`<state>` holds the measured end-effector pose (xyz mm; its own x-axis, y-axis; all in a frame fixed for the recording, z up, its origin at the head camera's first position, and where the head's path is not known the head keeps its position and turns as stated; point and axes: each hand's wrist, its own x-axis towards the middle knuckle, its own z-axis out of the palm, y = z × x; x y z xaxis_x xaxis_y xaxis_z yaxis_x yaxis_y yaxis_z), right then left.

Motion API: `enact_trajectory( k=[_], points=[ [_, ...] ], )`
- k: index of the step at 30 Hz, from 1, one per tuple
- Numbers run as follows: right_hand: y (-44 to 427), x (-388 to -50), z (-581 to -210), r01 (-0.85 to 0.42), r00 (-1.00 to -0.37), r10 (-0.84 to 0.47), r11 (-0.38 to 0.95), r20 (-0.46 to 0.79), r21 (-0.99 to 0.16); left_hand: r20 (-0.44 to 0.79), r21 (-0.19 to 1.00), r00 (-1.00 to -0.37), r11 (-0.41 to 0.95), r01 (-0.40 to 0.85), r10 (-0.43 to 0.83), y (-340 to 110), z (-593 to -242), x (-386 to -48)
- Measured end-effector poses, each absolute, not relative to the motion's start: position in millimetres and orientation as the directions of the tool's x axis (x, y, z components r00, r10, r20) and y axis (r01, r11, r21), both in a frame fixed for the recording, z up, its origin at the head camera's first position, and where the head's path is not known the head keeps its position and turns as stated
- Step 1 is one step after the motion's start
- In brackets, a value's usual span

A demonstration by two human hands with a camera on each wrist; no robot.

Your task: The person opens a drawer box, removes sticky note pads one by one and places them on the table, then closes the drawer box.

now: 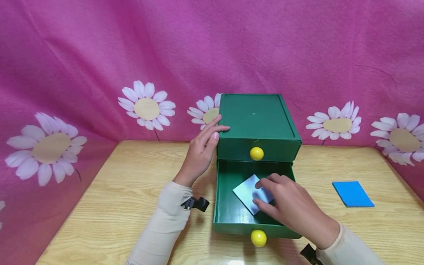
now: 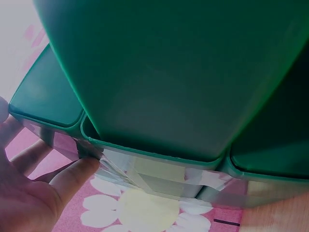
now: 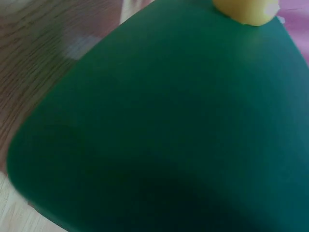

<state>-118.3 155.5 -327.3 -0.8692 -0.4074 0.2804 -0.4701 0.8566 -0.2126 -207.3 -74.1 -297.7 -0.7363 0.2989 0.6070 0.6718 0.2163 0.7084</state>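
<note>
A green two-drawer box (image 1: pixel 254 116) stands on the table, its lower drawer (image 1: pixel 226 217) pulled out and its upper drawer (image 1: pixel 236 149) closed. My left hand (image 1: pixel 199 151) rests against the box's left side and top edge, fingers extended. In the left wrist view, the thumb of the left hand (image 2: pixel 36 188) touches the box's side. Inside the lower drawer lies a pale blue square sheet or pad (image 1: pixel 248 192), turned cornerwise. Over it is my right hand (image 1: pixel 287 197), with thumb and forefinger spread apart above its right part. The right wrist view shows the drawer's green front (image 3: pixel 169 106), not the hand.
A bright blue square pad (image 1: pixel 353 194) lies on the wooden table (image 1: pixel 132 192) right of the box. Yellow round knobs (image 1: pixel 259 238) stick out from both drawer fronts. Pink cloth (image 1: pixel 215 43) with white daisies hangs behind and at the sides.
</note>
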Motion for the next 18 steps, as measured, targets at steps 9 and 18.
enact_trajectory(
  k=[9,18],
  points=[
    [155.1,-125.4,-334.6,-0.471,-0.871,-0.421,0.861,0.252,-0.192,0.604,0.713,-0.736,0.207,0.67,0.305,-72.3,-296.6,-206.1],
    [152.8,-128.9,-337.3,-0.474,-0.873,-0.439,0.867,0.212,-0.157,0.594,0.721,-0.747,0.216,0.659,0.298,-74.1,-295.7,-205.6]
  ],
)
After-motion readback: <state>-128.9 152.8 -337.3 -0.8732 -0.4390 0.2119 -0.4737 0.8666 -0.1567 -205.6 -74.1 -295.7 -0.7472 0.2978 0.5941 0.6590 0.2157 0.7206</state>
